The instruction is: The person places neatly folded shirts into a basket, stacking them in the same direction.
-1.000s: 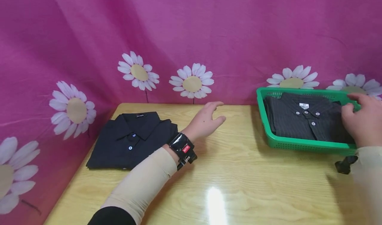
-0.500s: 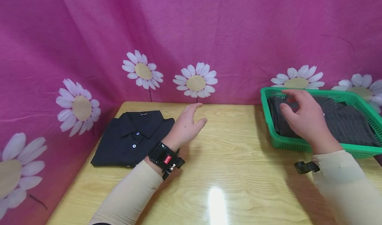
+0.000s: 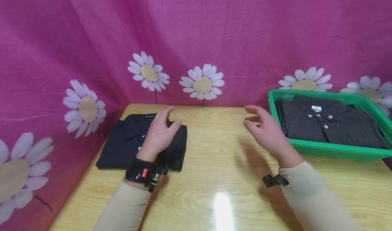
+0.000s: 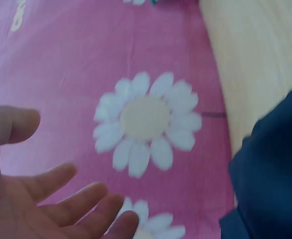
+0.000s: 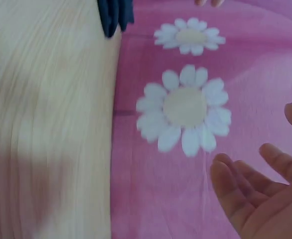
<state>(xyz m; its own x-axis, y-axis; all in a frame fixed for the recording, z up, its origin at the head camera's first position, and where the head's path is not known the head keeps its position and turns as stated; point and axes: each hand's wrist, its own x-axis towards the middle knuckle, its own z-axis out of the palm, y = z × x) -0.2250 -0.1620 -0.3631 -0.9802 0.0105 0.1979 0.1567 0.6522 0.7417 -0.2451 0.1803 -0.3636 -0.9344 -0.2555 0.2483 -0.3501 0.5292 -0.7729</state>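
Observation:
A folded black shirt with white buttons lies at the left of the wooden table. Over it hovers my left hand, fingers loosely bent and nothing in them, covering part of the collar in the head view. My right hand is held above the table between the shirt and the basket, thumb and fingers apart around bare air. In the left wrist view, the left hand's fingers spread without touching anything, with the dark shirt at the right. The right wrist view has the right hand's fingers relaxed.
A green plastic basket stands at the right, with a folded dark pinstriped shirt in it. Behind the wooden table hangs a magenta cloth printed with white daisies, which also runs along the left side.
My right hand has moved left, out from over the basket to above the table. My left hand has moved left from beside the black shirt to over it.

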